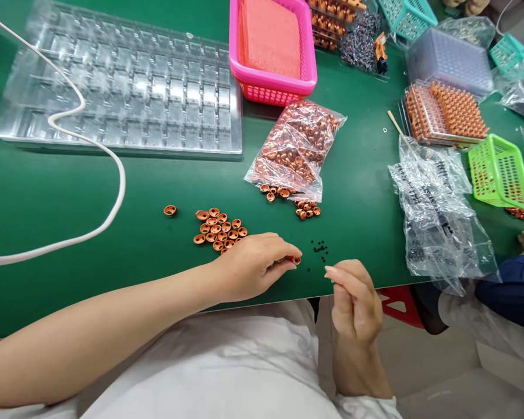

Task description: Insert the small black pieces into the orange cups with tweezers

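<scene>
My left hand [253, 267] rests on the green table and pinches a small copper-coloured cup-shaped part [296, 261] between thumb and fingers. Beside its wrist lies a cluster of similar copper-coloured cups [218, 228] with holes in them. One more cup [170, 210] lies apart to the left. Just past the table's front edge is my right hand [356, 299], raised, with thumb and fingers pressed together. Whatever may be in that pinch is too small to make out. Between the two hands several tiny black pieces [319, 249] are scattered on the table.
A clear bag of copper-coloured cups [294, 148] lies ahead, some spilled at its mouth. Behind it stands a pink basket [273, 87] holding orange sheets. Clear plastic trays [131, 81] and a white cable [113, 203] are left; plastic bags [436, 215] and a green basket [500, 171] right, near another person's sleeve [513, 294].
</scene>
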Available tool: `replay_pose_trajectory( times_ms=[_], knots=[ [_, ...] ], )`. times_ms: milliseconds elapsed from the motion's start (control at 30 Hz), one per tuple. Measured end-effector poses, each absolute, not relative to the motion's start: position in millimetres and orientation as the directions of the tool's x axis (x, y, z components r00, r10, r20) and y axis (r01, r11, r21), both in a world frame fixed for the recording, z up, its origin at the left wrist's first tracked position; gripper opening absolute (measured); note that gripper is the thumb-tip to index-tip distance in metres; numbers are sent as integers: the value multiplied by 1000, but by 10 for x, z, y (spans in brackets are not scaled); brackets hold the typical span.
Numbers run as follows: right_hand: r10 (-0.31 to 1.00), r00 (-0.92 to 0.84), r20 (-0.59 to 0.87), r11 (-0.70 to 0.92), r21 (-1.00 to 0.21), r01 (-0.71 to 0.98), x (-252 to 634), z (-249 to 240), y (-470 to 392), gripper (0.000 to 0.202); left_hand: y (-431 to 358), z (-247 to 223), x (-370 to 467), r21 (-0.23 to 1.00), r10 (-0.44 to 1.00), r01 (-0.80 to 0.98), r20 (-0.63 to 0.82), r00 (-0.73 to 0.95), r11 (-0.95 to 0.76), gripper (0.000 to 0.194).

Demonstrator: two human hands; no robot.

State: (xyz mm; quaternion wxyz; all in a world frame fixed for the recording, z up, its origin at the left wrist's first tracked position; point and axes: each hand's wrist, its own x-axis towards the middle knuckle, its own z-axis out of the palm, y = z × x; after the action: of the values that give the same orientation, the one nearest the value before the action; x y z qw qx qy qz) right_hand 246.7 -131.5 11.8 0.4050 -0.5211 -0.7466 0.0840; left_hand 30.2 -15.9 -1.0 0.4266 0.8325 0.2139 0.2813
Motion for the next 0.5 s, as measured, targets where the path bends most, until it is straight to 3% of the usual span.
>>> replay_pose_trajectory(
  times_ms=[200,500],
  knots=[
    [790,-365,492,575,-388,721,2443,60,-1187,36,-205,18,300,787,547,70,360,756,-614,13],
    [690,-555,465,688,-182,703,2559,-37,-1242,31,-261,36,310,737,510,58,408,757,-674,20]
  ],
)
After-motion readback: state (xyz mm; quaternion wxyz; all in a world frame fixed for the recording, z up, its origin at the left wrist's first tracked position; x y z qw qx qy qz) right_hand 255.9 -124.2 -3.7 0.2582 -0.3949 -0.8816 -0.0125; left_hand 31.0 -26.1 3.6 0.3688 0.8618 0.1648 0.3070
